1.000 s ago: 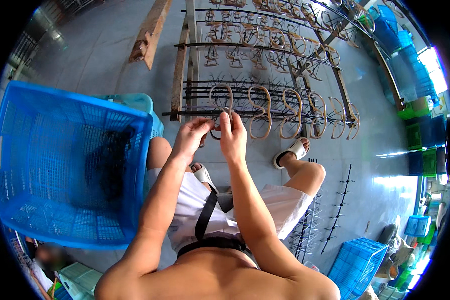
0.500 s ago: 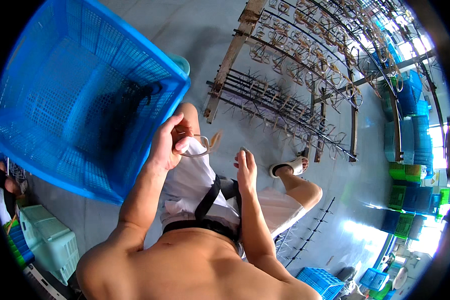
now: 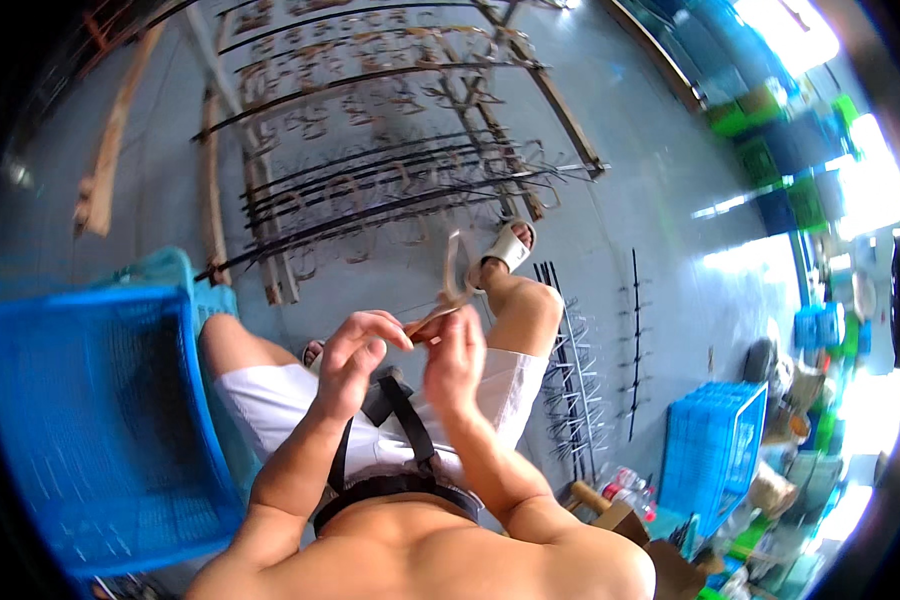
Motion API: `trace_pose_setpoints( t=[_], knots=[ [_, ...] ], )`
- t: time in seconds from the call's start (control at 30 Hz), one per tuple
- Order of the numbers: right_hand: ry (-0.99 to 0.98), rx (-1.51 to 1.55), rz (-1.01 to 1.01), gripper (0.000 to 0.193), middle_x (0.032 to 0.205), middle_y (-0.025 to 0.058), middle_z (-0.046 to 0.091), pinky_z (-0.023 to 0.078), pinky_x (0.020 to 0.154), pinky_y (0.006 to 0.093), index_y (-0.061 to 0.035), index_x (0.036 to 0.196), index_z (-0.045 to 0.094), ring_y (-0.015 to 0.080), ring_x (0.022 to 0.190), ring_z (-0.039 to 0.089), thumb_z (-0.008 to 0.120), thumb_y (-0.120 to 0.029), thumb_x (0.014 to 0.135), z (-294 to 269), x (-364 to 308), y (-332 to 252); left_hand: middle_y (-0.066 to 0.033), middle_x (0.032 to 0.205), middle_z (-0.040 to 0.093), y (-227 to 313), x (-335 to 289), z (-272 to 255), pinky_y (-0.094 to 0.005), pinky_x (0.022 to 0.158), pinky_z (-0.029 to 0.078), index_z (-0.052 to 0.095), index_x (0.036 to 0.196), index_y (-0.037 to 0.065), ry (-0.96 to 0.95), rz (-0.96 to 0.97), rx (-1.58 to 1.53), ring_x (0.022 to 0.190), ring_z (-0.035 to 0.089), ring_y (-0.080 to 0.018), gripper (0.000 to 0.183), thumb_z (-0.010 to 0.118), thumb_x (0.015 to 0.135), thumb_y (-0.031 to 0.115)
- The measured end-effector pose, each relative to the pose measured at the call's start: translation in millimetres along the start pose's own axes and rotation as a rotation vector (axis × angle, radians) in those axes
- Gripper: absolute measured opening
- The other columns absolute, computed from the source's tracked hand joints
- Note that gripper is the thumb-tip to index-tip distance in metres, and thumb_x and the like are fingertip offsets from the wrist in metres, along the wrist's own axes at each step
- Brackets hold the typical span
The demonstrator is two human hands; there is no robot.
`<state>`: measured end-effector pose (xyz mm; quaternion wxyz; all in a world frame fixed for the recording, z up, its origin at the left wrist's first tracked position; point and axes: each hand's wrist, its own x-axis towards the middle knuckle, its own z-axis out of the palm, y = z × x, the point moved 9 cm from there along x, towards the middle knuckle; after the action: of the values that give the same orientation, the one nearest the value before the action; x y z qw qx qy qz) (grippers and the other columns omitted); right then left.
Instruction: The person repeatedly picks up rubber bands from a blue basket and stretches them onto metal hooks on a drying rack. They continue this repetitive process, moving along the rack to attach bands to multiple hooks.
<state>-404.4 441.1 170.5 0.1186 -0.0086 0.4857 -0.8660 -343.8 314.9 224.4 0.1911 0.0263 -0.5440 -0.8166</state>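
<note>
Eyeglass frame [image 3: 454, 297], one, blurred: raised before the person, near the middle of view; previously in the left hand [image 3: 358, 362] beside the large blue basket [image 3: 196, 400], now at the right hand [image 3: 454, 362].
Hands: earlier well apart, now near each other. Right, closed on the frame between thumb and fingers. Left, half-curled, fingertips at the frame's tan end; whether they pinch it cannot be told.
Orientation: long axis slanting, clear loop toward 12 o'clock, tan end toward 8 o'clock.
Containers: large blue basket, 8 o'clock, contents not distinguishable; pale teal basket [image 3: 213, 292], 9 o'clock, just beside it, interior hidden; small blue basket [image 3: 710, 450], 4 o'clock, contents unclear; stacked crates [image 3: 808, 200], blue and green, 2 o'clock.
Rack [image 3: 370, 95]: 11 o'clock, hung with similar frames.
</note>
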Motion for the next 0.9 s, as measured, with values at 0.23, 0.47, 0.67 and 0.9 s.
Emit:
trace_pose_setpoints(
  t=[0.23,0.47,0.67,0.9],
  knots=[
    [0.488,-0.063,-0.496,0.019,0.060,-0.0003,0.043,0.029,0.035,0.0213,-0.0058,0.095,0.053,0.0080,0.041,0.039,0.046,-0.023,0.095,-167.8,154.4,-166.5,-0.0080,0.106,0.052,42.0,-9.7,-131.1,-0.0281,0.078,0.040,0.048,0.113,0.002,0.848,0.285,0.605,0.092,0.048,-0.0140,0.028,0.052,0.087,0.010],
    [0.371,-0.033,-0.244,0.021,0.054,-0.0014,0.043,0.025,0.032,0.0211,-0.0065,0.094,0.058,0.0074,0.037,0.035,0.051,-0.026,0.093,-169.3,266.8,-137.8,-0.0037,0.118,0.050,16.3,29.5,-156.1,-0.0264,0.077,0.040,0.046,0.121,0.006,0.807,-0.091,0.343,0.091,0.049,-0.0129,0.040,0.053,0.090,0.029],
    [0.272,-0.005,-0.218,0.020,0.054,-0.0015,0.043,0.025,0.031,0.0218,-0.0063,0.087,0.057,0.0071,0.035,0.033,0.050,-0.025,0.094,-152.7,279.0,-123.1,-0.0100,0.118,0.056,13.9,21.3,-179.1,-0.0261,0.085,0.043,0.051,0.117,0.001,0.880,-0.038,0.293,0.098,0.053,-0.0151,0.044,0.049,0.092,0.038],
    [0.311,0.081,-0.241,0.018,0.053,-0.0018,0.043,0.024,0.031,0.0215,-0.0068,0.084,0.055,0.0063,0.037,0.033,0.048,-0.020,0.093,-151.2,277.2,-122.9,-0.0119,0.116,0.056,12.7,19.4,-177.4,-0.0278,0.089,0.043,0.051,0.117,-0.001,0.876,-0.046,0.324,0.102,0.055,-0.0184,0.044,0.044,0.095,0.037]
  ],
)
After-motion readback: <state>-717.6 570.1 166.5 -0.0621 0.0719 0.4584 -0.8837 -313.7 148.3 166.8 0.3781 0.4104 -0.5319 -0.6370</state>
